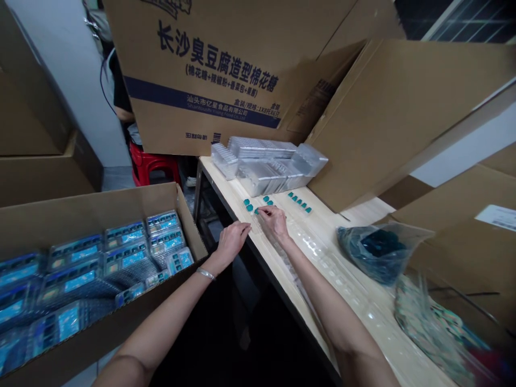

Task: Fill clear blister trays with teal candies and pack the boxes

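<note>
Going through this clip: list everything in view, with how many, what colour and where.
printed carton: one, brown with blue band, upright behind the table
wooden-topped table: one, pale, running away from the person
clear plastic blister trays: several, silver-clear, stacked at the table's far end
teal pieces: over a dozen, in short rows on the table
open cardboard box: one, brown, at left
blister packs: many, blue, inside that box
plastic bag: one, blue-tinted, on the table
red stool: one, beyond the table
co-worker's arm: one, in the background
silver bracelet: one, on the left wrist
left hand: one, at the table edge
right hand: one, at the teal pieces
</note>
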Action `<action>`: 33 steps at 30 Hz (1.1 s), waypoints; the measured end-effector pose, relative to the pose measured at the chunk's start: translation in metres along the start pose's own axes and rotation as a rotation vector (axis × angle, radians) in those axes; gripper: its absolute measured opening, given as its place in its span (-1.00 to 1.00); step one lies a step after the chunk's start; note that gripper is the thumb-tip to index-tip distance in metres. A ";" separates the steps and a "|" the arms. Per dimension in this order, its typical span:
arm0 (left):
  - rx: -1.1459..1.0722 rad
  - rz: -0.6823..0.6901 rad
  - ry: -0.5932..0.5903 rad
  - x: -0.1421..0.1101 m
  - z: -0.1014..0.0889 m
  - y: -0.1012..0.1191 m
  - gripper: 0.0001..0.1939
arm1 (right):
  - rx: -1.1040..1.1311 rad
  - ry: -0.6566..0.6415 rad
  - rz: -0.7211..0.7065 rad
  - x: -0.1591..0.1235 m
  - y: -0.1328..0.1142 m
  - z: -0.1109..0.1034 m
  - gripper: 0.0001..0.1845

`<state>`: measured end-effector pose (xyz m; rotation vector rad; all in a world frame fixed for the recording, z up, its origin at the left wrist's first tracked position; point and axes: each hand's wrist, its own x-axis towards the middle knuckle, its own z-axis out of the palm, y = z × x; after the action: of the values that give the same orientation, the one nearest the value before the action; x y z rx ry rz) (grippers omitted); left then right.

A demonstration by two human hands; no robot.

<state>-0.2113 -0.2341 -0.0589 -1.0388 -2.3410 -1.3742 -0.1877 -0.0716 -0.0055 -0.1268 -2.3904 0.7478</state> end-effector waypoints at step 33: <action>-1.769 -0.797 -0.027 0.005 -0.032 0.012 -0.60 | 0.033 -0.176 -0.171 -0.034 -0.054 -0.013 -0.85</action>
<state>-0.2110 -0.2545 -0.0314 -0.0973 -0.9244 -3.7851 -0.1477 -0.1189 0.0139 0.1620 -2.5139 0.7441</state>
